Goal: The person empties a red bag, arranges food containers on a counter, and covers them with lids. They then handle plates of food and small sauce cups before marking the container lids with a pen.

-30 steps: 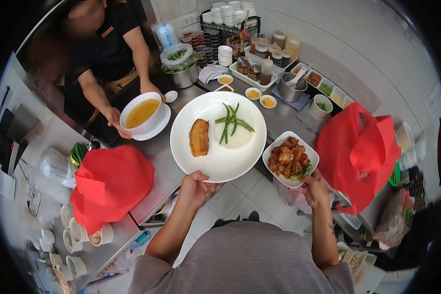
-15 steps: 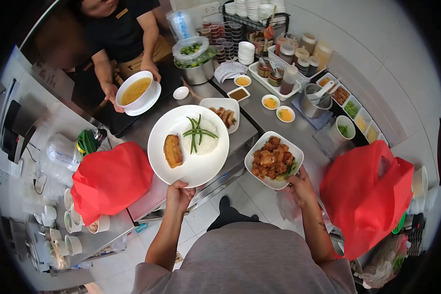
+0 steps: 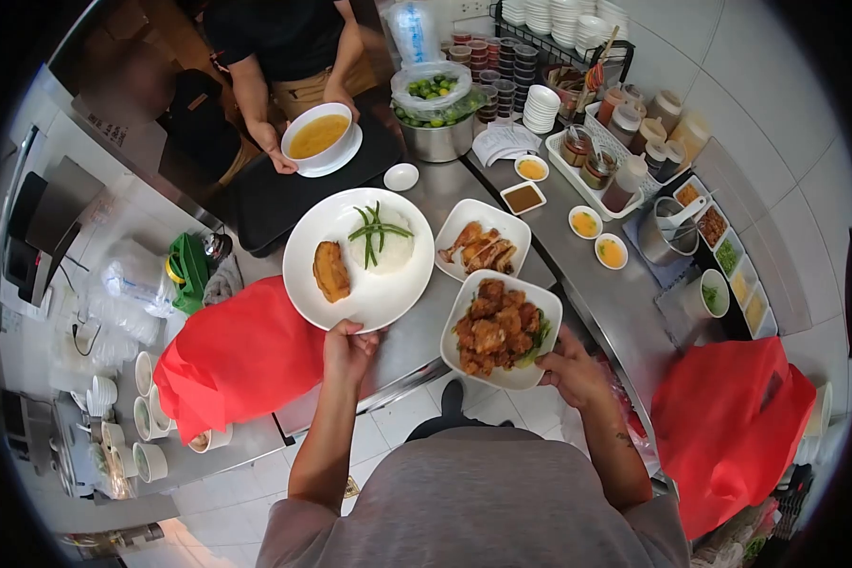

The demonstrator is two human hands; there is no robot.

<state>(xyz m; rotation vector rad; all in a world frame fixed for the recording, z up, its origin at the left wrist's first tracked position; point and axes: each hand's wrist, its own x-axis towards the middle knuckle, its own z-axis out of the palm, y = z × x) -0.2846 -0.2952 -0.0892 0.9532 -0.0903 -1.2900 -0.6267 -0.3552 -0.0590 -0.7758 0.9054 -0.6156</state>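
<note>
My left hand (image 3: 350,355) grips the near rim of a round white plate (image 3: 303,275), thumb on top. On that plate are white rice (image 3: 396,254), crossed green beans (image 3: 379,233) and a browned slab of food (image 3: 331,272). My right hand (image 3: 575,371) is closed on the right corner of a square white bowl (image 3: 457,355). Browned fried pieces (image 3: 499,327) fill it, with some green leaf at the side. Just beyond this bowl, another square white dish (image 3: 516,225) with sliced meat rests on the steel counter (image 3: 417,346).
Across the counter, a person's hands hold a bowl of yellow soup (image 3: 319,137) over a black tray (image 3: 275,204). Red bags (image 3: 246,350) flank me on both sides. Small sauce dishes (image 3: 611,252), a pot of green citrus (image 3: 435,142) and bottles stand at the back right.
The square bowl in my right hand has come left, nearer the plate and the sliced-meat dish. My view has shifted, and the other person's soup bowl appears further right, over the tray.
</note>
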